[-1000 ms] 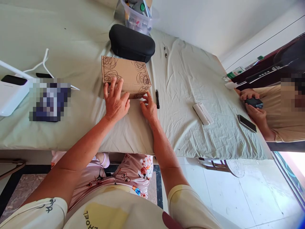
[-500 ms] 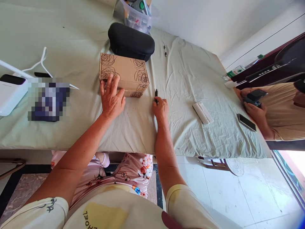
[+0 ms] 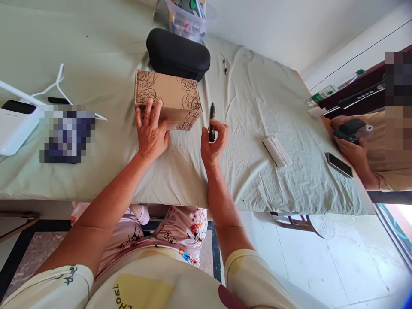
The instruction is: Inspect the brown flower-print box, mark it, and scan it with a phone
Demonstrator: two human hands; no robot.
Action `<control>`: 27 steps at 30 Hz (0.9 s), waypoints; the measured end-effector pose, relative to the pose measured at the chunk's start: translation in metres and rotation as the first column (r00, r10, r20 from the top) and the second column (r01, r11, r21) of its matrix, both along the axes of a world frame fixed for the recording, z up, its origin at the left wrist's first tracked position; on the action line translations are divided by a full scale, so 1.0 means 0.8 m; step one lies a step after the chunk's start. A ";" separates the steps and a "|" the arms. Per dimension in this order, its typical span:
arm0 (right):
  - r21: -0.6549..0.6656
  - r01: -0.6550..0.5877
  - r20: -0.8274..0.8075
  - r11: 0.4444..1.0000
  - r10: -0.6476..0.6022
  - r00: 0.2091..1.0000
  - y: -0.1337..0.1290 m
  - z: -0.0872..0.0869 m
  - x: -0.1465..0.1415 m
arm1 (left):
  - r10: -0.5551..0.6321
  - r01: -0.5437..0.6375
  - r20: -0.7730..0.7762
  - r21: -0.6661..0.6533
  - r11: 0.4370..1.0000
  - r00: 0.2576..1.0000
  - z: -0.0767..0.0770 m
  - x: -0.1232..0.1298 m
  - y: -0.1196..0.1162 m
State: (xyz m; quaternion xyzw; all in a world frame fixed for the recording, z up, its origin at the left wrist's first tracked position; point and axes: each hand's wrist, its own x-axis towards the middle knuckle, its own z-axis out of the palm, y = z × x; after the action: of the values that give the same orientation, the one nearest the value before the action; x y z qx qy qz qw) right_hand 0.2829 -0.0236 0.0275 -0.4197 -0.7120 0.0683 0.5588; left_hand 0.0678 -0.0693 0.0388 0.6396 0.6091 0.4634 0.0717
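A brown cardboard box with black scribbled swirls near its corners rests on the cloth-covered table. My left hand lies against its near left side, fingers spread over the edge and thumb by the front face. To the right of the box, my right hand holds a black marker. The forefinger curls around the marker, while the thumb stands away from it on the left. The marker points away from me, apart from the box.
Behind the box lie a black case and a plastic tub. A slim pen, a pale phone-like object and a phone are to the right. A white device stands left. Another person's hand holds a dark device.
In my right hand the marker has shifted forward and shows more of its length; the thumb has moved out to the left. My left hand and the box stay put.
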 end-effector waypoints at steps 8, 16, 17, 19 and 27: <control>0.130 -0.126 0.068 0.983 0.118 0.991 -0.023 0.005 -0.016 | -0.019 0.018 0.012 0.051 0.999 1.000 -0.001 0.000 -0.002; 0.083 -0.192 0.114 0.978 0.182 0.977 -0.016 0.003 -0.016 | -0.020 0.020 0.017 0.026 0.999 1.000 0.002 0.000 -0.003; 0.079 -0.190 0.123 0.979 0.180 0.976 -0.016 0.003 -0.016 | -0.021 0.020 0.017 0.021 1.000 1.000 0.002 0.000 -0.003; 0.085 -0.186 0.139 0.979 0.173 0.975 -0.016 0.004 -0.016 | -0.024 0.024 -0.002 0.005 1.000 1.000 0.004 -0.001 -0.003; 0.048 -0.091 0.121 0.995 0.084 0.989 -0.010 0.001 -0.013 | -0.054 0.053 -0.002 -0.083 0.995 0.999 0.011 0.000 -0.008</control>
State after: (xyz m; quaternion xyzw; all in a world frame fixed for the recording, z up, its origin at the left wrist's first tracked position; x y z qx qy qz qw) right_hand 0.2723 -0.0315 0.0280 -0.3765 -0.7632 0.0488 0.5230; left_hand 0.0677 -0.0759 0.0474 0.6531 0.6106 0.4344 0.1090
